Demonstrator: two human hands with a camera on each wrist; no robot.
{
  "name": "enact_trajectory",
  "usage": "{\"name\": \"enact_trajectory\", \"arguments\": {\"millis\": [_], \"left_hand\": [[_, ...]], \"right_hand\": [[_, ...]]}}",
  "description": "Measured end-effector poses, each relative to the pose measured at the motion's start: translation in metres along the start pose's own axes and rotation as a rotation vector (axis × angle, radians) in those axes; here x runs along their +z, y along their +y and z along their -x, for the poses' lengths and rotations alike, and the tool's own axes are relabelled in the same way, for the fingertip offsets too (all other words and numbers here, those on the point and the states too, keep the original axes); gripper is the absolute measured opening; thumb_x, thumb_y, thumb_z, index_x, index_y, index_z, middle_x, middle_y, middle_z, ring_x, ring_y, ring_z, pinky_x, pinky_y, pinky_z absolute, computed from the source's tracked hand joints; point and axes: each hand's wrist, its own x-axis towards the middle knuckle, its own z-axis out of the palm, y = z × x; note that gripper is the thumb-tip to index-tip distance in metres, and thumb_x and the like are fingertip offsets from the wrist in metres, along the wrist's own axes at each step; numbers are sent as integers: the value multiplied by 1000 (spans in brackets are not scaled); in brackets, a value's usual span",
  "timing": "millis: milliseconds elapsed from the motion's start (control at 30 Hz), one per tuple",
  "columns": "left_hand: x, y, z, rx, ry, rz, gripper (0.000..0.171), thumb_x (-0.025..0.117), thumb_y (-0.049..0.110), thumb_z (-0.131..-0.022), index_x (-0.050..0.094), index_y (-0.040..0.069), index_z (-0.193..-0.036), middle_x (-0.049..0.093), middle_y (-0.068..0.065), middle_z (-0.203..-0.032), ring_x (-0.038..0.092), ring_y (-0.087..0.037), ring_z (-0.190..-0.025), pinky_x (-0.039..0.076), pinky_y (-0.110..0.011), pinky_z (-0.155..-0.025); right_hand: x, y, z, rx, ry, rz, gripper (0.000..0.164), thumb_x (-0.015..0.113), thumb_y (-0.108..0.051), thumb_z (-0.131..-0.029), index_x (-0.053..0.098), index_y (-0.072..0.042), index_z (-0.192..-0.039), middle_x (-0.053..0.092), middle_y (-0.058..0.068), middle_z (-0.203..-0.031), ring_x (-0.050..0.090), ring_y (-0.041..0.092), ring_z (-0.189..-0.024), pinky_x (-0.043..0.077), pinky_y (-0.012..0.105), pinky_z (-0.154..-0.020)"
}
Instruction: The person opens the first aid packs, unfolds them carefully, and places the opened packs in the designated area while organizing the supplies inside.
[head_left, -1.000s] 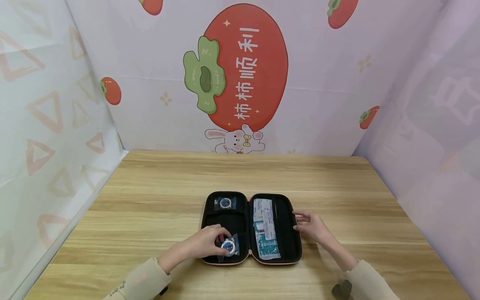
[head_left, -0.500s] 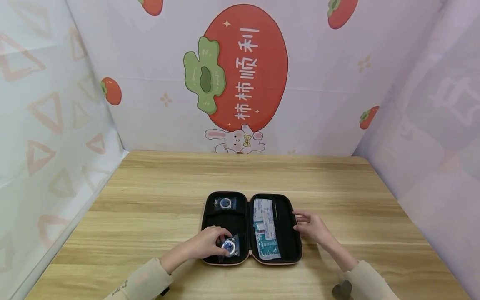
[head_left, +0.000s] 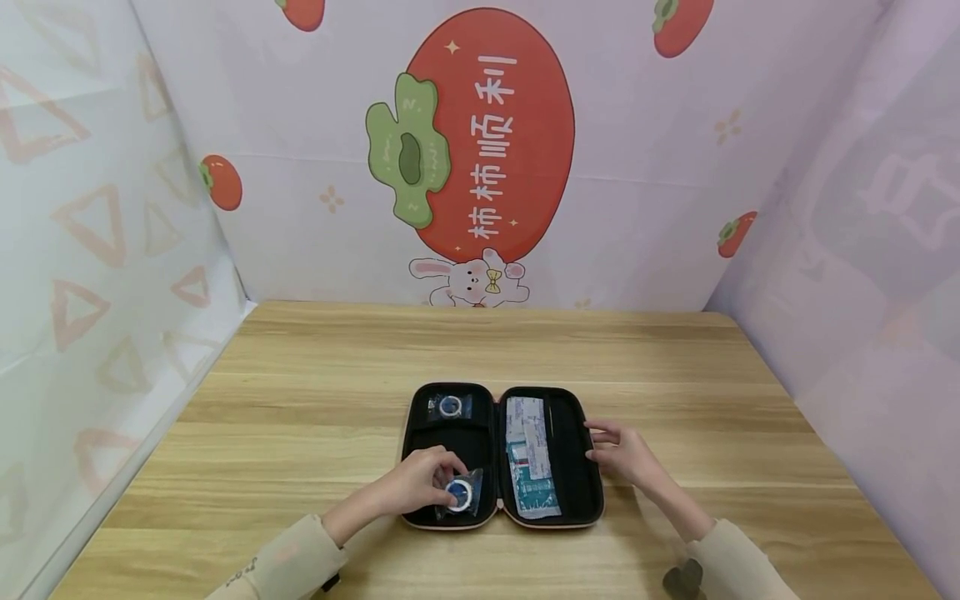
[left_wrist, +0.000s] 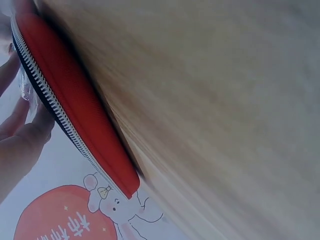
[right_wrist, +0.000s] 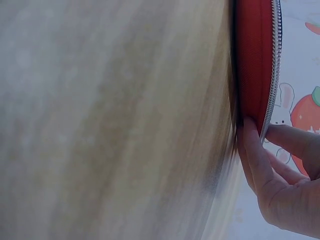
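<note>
A zip case (head_left: 577, 467) lies unfolded on the table, black inside, with a red outer shell and silver zipper in both wrist views. In its lower left part, my left hand (head_left: 420, 483) pinches a clear plastic packet (head_left: 472, 492) holding a round white ring with a blue middle. A similar packet (head_left: 452, 407) sits in the upper left pocket. At the case's right edge, my right hand (head_left: 622, 454) holds the rim; in the right wrist view its fingers (right_wrist: 257, 155) lie against the red side and the thumb reaches over the zipper.
White printed sachets and a teal sachet (head_left: 536, 492) lie in the case's right half, beside a thin stick-like item (head_left: 551, 417) in the black lining. The wooden table (head_left: 315, 375) is enclosed by patterned cloth walls (head_left: 300, 233) at the back and sides.
My left hand has tilted the pinched packet slightly and shifted it a little to the right within the case. The right hand keeps its place at the case's edge.
</note>
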Motion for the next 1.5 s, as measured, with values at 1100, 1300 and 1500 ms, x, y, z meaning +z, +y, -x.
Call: {"name": "enact_trajectory", "arguments": {"millis": [1100,1300,1500], "left_hand": [[-30,-15,-20,13,147,80,16,61,-3,-77,63,-3,-93,63,-10,-84,58,-16,-73,50,-20,-63],[-31,-20,-27,10,153,68,15,61,-3,-78,63,-2,-92,62,-11,-87,58,-19,-75,49,-21,-62],[-34,-20,-30,7,141,28,15,62,-2,-77,65,2,-91,62,-6,-84,57,-13,-72,48,-18,-61]], "right_hand": [[2,-3,1,35,23,15,44,59,10,-76,47,12,-118,54,33,-106,60,30,-87,55,28,-58],[2,-4,1,45,29,17,45,60,9,-76,47,11,-119,54,32,-107,59,32,-90,55,29,-60],[2,-4,1,36,24,22,45,60,9,-76,47,11,-119,55,32,-106,59,32,-90,55,29,-60]]}}
